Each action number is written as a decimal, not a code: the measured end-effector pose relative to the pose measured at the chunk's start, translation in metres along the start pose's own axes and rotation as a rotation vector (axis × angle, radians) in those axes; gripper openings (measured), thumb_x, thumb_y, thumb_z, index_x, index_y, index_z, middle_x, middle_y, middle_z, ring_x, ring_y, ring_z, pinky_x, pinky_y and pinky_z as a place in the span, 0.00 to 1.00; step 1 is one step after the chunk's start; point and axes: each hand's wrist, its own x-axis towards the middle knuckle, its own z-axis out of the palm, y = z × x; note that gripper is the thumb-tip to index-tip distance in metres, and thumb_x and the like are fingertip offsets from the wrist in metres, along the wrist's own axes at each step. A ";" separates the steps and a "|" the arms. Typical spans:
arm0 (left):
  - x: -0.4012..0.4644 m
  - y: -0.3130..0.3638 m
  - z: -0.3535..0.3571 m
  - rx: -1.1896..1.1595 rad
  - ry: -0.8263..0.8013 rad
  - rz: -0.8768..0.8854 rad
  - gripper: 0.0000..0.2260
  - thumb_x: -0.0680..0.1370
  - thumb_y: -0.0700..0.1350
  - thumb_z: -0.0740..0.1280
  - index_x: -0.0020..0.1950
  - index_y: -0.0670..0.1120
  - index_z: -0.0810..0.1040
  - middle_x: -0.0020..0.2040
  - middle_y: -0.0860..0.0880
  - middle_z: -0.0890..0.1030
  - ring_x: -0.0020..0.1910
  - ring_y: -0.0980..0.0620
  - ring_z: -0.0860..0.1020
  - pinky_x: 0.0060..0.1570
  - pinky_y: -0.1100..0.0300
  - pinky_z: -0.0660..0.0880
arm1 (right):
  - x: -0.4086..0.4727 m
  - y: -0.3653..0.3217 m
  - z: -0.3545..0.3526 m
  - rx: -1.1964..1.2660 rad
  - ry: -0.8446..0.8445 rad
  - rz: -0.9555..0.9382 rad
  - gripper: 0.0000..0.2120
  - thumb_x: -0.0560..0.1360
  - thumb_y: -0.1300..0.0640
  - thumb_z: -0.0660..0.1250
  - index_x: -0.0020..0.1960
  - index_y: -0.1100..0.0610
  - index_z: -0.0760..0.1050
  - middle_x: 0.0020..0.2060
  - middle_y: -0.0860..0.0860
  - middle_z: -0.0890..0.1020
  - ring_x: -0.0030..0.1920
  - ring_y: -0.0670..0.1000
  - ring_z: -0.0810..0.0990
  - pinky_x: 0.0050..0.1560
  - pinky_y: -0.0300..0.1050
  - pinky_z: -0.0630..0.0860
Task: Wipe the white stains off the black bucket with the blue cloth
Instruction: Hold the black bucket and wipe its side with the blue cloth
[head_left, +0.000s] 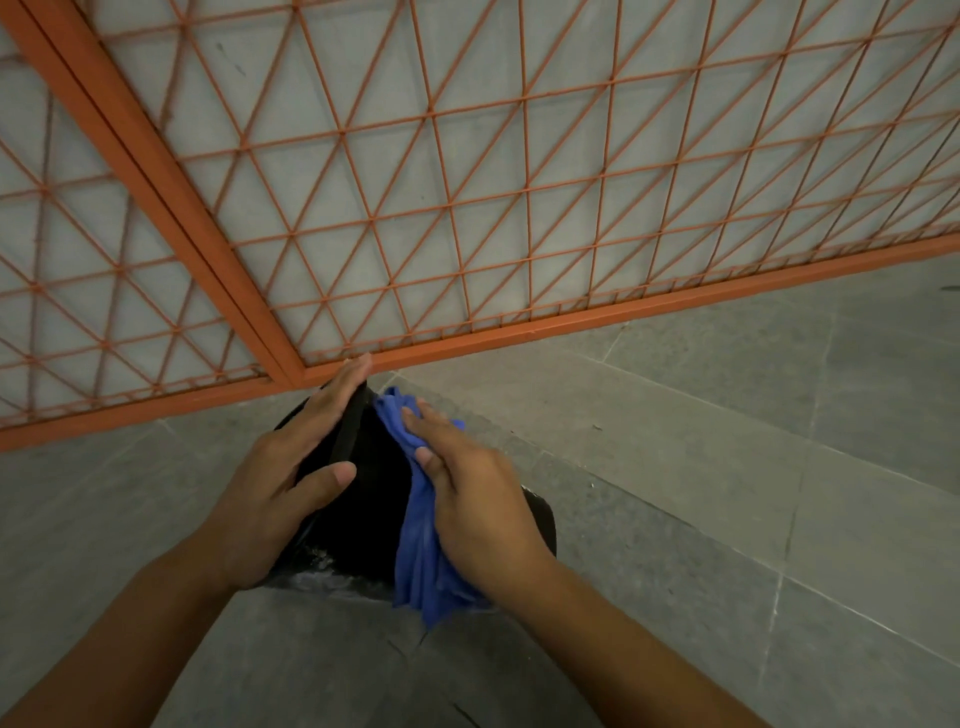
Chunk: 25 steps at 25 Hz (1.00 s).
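The bucket (371, 499) lies on the floor by the orange grille (467, 332). Left hand (291, 478), fingers flat, steadies it; right hand (478, 499) presses the cloth (421, 551). Scrub toward the stains (322, 569) at its near edge.

Hands (291, 467) and blue cloth (421, 545) on black bucket (371, 499)
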 end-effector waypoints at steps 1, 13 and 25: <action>0.000 0.001 0.001 0.012 -0.010 0.009 0.33 0.74 0.68 0.59 0.76 0.58 0.56 0.77 0.58 0.61 0.77 0.54 0.58 0.74 0.48 0.55 | 0.000 0.004 -0.004 -0.016 0.024 0.035 0.17 0.79 0.62 0.54 0.68 0.54 0.66 0.69 0.47 0.66 0.67 0.38 0.59 0.68 0.26 0.54; 0.009 0.003 0.004 -0.065 -0.017 -0.022 0.29 0.73 0.55 0.62 0.73 0.62 0.58 0.76 0.61 0.62 0.77 0.57 0.58 0.76 0.46 0.53 | -0.008 -0.013 0.015 -0.345 -0.418 0.173 0.28 0.79 0.64 0.52 0.73 0.54 0.41 0.73 0.49 0.37 0.73 0.53 0.34 0.72 0.47 0.37; 0.003 0.000 0.002 -0.024 -0.026 0.002 0.36 0.74 0.68 0.60 0.78 0.53 0.58 0.77 0.58 0.60 0.77 0.54 0.57 0.74 0.49 0.54 | -0.006 -0.004 0.001 0.014 0.001 0.030 0.19 0.78 0.66 0.55 0.67 0.56 0.67 0.67 0.44 0.64 0.68 0.41 0.59 0.57 0.14 0.52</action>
